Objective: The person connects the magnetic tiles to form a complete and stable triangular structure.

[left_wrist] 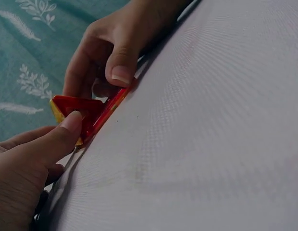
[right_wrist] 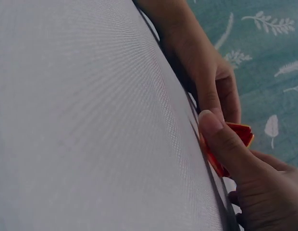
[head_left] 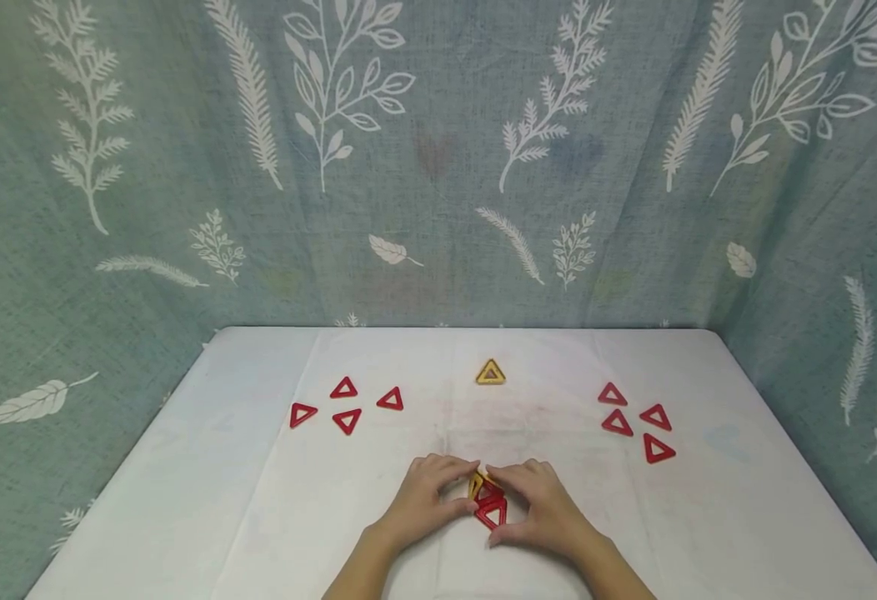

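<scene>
Left hand (head_left: 434, 493) and right hand (head_left: 539, 508) pinch an apparently part-built red-and-yellow triangle cluster (head_left: 490, 502) — eight red triangles (head_left: 344, 394) at ten and two o'clock, yellow triangle (head_left: 491, 382) at twelve, unused.

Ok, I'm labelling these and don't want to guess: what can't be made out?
Red and yellow pieces: partly covered by the left hand and right hand in the head view; exact number unclear.
The same pieces, right wrist view: largely hidden by the right thumb.
Far yellow triangle, head view: too small to tell one piece from a stack.
Left forearm, head view: cut off by the bottom edge.
</scene>
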Demonstrator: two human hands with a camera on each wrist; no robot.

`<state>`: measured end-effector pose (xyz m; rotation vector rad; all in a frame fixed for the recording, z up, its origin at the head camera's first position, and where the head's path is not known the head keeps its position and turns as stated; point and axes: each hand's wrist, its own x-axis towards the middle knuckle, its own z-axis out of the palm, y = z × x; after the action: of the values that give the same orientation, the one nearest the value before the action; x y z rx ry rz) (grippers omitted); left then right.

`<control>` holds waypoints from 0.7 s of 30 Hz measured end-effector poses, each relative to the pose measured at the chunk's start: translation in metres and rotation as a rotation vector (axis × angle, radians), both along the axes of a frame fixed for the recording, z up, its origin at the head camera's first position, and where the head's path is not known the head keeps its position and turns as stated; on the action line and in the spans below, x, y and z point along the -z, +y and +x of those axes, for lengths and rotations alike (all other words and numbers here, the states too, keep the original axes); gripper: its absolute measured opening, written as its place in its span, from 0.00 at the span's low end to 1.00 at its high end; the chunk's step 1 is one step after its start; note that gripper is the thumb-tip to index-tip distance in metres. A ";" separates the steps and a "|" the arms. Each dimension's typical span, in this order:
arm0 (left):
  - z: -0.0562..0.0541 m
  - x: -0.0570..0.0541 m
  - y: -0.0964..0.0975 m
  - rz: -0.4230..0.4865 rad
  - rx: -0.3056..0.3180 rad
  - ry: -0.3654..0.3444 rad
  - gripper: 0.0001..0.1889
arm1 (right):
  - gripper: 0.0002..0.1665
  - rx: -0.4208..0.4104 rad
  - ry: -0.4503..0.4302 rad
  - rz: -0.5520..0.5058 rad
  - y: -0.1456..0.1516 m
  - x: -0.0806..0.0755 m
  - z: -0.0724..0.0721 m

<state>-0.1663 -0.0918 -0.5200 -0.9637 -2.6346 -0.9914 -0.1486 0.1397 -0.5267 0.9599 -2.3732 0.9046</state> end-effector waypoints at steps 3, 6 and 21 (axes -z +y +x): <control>0.000 0.000 -0.001 -0.017 0.016 -0.003 0.27 | 0.48 -0.020 -0.012 0.012 0.001 -0.001 0.001; -0.001 0.000 -0.001 -0.018 0.021 0.015 0.27 | 0.46 -0.028 -0.054 0.018 0.002 -0.003 0.001; -0.001 0.001 -0.003 -0.005 -0.078 -0.028 0.20 | 0.19 0.036 -0.106 -0.013 0.017 -0.005 -0.003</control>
<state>-0.1674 -0.0946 -0.5210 -0.8474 -2.6762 -0.9880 -0.1518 0.1568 -0.5216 0.8813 -2.4619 0.9784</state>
